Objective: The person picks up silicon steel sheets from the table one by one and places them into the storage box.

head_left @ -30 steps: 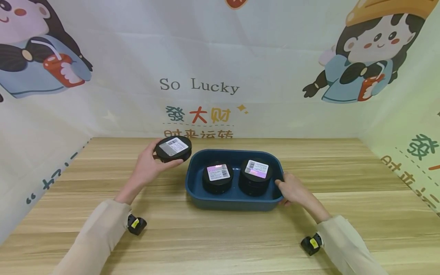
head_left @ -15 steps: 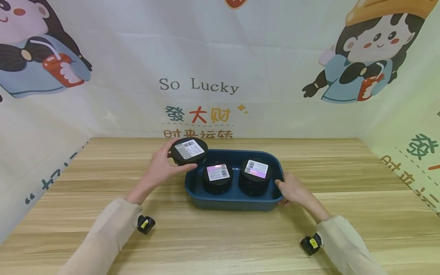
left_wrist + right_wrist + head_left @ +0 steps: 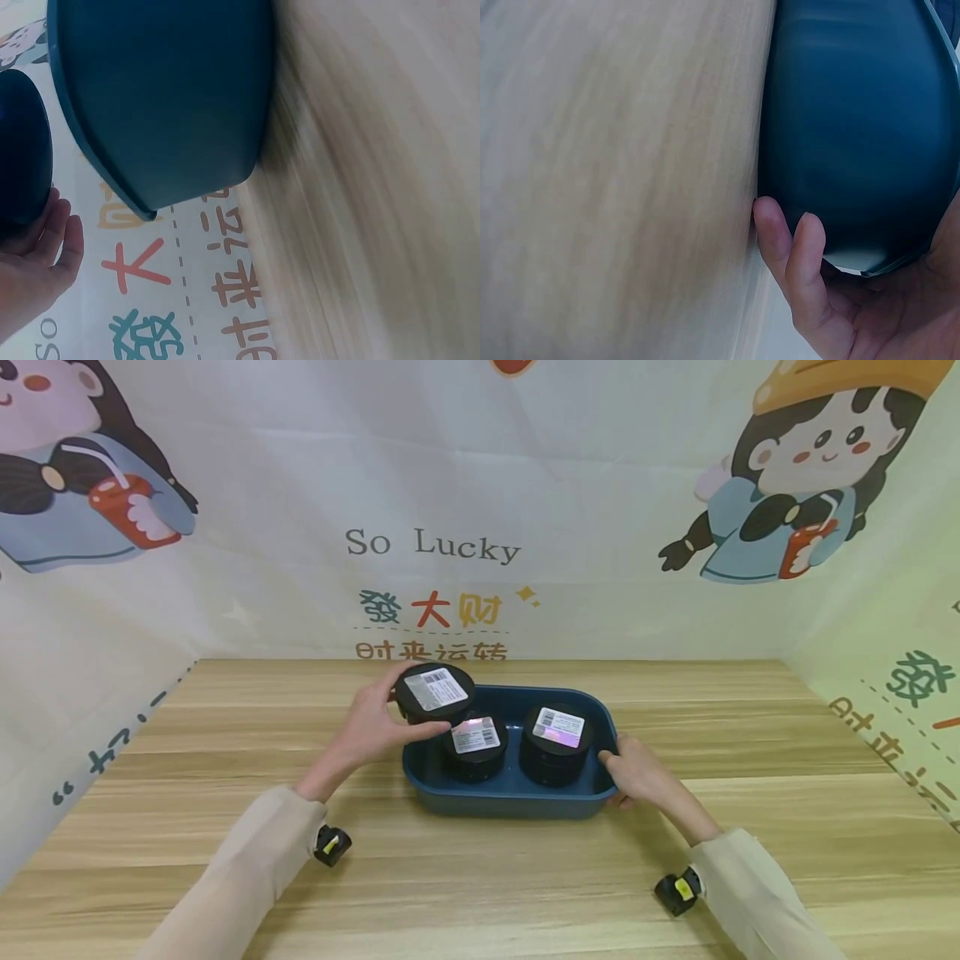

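Note:
My left hand (image 3: pixel 369 724) grips a black round flat container (image 3: pixel 431 700) with a white label on its top. It is held above the left end of a blue plastic bin (image 3: pixel 517 807), overlapping another black round container (image 3: pixel 478 766) inside. A third black round container (image 3: pixel 557 764), also labelled, stands in the bin's right half. In the left wrist view the held container (image 3: pixel 21 142) is beyond the bin's rim. My right hand (image 3: pixel 639 772) grips the bin's right end, thumb over the rim. In the right wrist view its fingers (image 3: pixel 807 255) lie along the outer wall.
The bin stands on a wood-grain table (image 3: pixel 480 885). A printed cloth (image 3: pixel 600 527) with cartoon figures and lettering hangs behind and at the sides. Small black wrist cameras sit at the left cuff (image 3: pixel 296 810) and right cuff (image 3: pixel 716 852).
My left hand has moved right with its black round container, from beside the bin to over its left end. The right hand and the bin have stayed in place.

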`<state>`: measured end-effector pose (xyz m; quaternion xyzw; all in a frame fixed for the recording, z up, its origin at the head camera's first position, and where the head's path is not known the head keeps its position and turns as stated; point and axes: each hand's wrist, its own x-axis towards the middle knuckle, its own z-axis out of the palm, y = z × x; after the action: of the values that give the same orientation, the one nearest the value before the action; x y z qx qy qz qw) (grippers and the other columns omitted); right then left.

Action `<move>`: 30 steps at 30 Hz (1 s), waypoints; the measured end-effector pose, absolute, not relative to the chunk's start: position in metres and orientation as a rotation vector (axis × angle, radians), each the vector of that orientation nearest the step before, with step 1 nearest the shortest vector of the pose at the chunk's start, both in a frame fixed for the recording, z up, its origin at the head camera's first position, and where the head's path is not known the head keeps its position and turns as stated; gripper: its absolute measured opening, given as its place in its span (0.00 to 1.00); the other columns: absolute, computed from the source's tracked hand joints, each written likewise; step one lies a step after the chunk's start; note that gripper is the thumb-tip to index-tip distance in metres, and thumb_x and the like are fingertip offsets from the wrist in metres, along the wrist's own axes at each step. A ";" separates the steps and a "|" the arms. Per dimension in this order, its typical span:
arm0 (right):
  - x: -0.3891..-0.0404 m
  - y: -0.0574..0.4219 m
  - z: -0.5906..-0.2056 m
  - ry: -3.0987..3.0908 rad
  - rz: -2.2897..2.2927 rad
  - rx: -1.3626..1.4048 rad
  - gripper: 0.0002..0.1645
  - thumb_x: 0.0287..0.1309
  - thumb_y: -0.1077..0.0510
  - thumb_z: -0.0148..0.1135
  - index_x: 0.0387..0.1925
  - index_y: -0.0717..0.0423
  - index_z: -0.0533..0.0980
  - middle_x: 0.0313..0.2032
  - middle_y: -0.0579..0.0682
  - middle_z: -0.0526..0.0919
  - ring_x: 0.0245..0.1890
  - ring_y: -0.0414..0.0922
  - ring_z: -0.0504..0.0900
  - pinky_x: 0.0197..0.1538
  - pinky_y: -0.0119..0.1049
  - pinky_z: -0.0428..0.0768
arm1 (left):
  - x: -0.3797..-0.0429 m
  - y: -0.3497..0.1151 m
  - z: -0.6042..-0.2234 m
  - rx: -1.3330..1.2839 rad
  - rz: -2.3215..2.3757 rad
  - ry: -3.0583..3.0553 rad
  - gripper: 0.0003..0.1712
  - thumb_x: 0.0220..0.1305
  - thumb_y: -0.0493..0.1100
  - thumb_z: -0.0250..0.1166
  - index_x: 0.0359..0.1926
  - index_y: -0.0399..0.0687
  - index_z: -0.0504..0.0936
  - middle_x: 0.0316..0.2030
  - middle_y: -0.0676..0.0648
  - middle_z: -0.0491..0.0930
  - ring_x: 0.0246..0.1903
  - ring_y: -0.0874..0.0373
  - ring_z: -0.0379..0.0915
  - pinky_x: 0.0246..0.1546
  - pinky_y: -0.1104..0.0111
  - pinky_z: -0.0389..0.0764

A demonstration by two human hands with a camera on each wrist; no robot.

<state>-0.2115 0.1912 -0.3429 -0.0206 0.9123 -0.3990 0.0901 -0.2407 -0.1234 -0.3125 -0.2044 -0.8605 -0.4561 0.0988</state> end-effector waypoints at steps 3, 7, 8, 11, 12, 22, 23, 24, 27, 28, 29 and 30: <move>-0.211 0.191 -0.343 2.711 -1.187 -0.065 0.13 0.58 0.63 0.38 0.35 0.73 0.63 0.22 0.62 0.74 0.12 0.45 0.78 0.16 0.35 0.75 | -0.242 -0.119 -0.314 -0.616 -1.302 -2.565 0.47 0.36 0.50 0.75 0.59 0.45 0.63 0.52 0.44 0.72 0.51 0.51 0.66 0.52 0.54 0.65; -0.211 0.191 -0.342 2.705 -1.195 -0.071 0.13 0.58 0.64 0.38 0.35 0.74 0.63 0.22 0.63 0.73 0.13 0.46 0.78 0.16 0.35 0.75 | -0.244 -0.115 -0.316 -0.646 -1.246 -2.571 0.47 0.36 0.52 0.74 0.58 0.45 0.64 0.51 0.45 0.73 0.51 0.51 0.66 0.51 0.54 0.65; -0.211 0.191 -0.342 2.704 -1.197 -0.072 0.13 0.58 0.64 0.38 0.35 0.74 0.62 0.22 0.63 0.73 0.13 0.47 0.78 0.16 0.35 0.75 | -0.245 -0.114 -0.317 -0.661 -1.242 -2.567 0.47 0.36 0.52 0.74 0.58 0.45 0.64 0.51 0.45 0.73 0.50 0.52 0.67 0.51 0.54 0.66; -0.211 0.191 -0.342 2.702 -1.203 -0.066 0.12 0.58 0.64 0.39 0.35 0.74 0.63 0.23 0.64 0.73 0.13 0.47 0.78 0.16 0.35 0.75 | -0.247 -0.110 -0.318 -0.692 -1.237 -2.551 0.46 0.36 0.53 0.74 0.57 0.46 0.65 0.50 0.46 0.74 0.49 0.53 0.68 0.51 0.56 0.67; -0.210 0.191 -0.342 2.703 -1.203 -0.065 0.13 0.58 0.64 0.39 0.35 0.74 0.63 0.23 0.64 0.73 0.13 0.47 0.78 0.16 0.35 0.75 | -0.248 -0.110 -0.319 -0.698 -1.230 -2.550 0.45 0.36 0.53 0.74 0.57 0.46 0.66 0.49 0.46 0.74 0.49 0.53 0.68 0.50 0.56 0.67; -0.212 0.192 -0.343 2.704 -1.199 -0.065 0.13 0.58 0.64 0.38 0.35 0.74 0.63 0.22 0.63 0.73 0.12 0.45 0.78 0.16 0.35 0.75 | -0.252 -0.103 -0.326 -0.724 -1.158 -2.578 0.44 0.34 0.54 0.75 0.54 0.47 0.67 0.46 0.45 0.76 0.44 0.53 0.72 0.45 0.59 0.72; -0.212 0.192 -0.343 2.705 -1.198 -0.069 0.13 0.58 0.64 0.38 0.35 0.74 0.63 0.22 0.63 0.73 0.12 0.45 0.77 0.16 0.35 0.75 | -0.253 -0.102 -0.327 -0.733 -1.157 -2.578 0.44 0.34 0.54 0.75 0.54 0.46 0.67 0.46 0.45 0.76 0.44 0.53 0.72 0.45 0.59 0.72; -0.212 0.192 -0.343 2.707 -1.197 -0.065 0.13 0.58 0.64 0.38 0.35 0.74 0.63 0.22 0.63 0.73 0.12 0.45 0.77 0.16 0.35 0.75 | -0.253 -0.101 -0.327 -0.737 -1.156 -2.579 0.44 0.34 0.54 0.75 0.54 0.46 0.67 0.46 0.45 0.76 0.44 0.53 0.72 0.45 0.59 0.72; -0.211 0.192 -0.343 2.709 -1.194 -0.071 0.13 0.58 0.64 0.38 0.35 0.74 0.63 0.21 0.62 0.73 0.12 0.45 0.78 0.16 0.35 0.75 | -0.255 -0.099 -0.330 -0.747 -1.140 -2.584 0.44 0.34 0.54 0.75 0.54 0.46 0.68 0.46 0.45 0.76 0.44 0.53 0.72 0.45 0.59 0.72; -0.211 0.192 -0.343 2.709 -1.194 -0.073 0.13 0.58 0.64 0.38 0.35 0.74 0.63 0.21 0.62 0.73 0.12 0.45 0.78 0.16 0.35 0.75 | -0.255 -0.098 -0.331 -0.749 -1.134 -2.588 0.44 0.34 0.54 0.75 0.54 0.45 0.68 0.46 0.45 0.76 0.44 0.53 0.72 0.45 0.60 0.72; -0.211 0.192 -0.343 2.710 -1.193 -0.074 0.13 0.58 0.64 0.38 0.35 0.74 0.63 0.21 0.62 0.73 0.12 0.45 0.78 0.16 0.34 0.75 | -0.256 -0.098 -0.332 -0.751 -1.127 -2.592 0.44 0.34 0.54 0.75 0.54 0.45 0.68 0.46 0.45 0.76 0.44 0.53 0.72 0.45 0.59 0.72; -0.211 0.192 -0.343 2.710 -1.194 -0.076 0.13 0.58 0.64 0.38 0.35 0.74 0.63 0.21 0.62 0.74 0.12 0.45 0.78 0.16 0.34 0.75 | -0.256 -0.097 -0.333 -0.749 -1.118 -2.597 0.44 0.34 0.55 0.75 0.54 0.45 0.68 0.46 0.44 0.76 0.44 0.53 0.72 0.45 0.59 0.72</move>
<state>-0.2113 0.1919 -0.3430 -0.0254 0.9111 -0.4014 0.0896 -0.2564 -0.0973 -0.3328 -0.2547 -0.8826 -0.3801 0.1080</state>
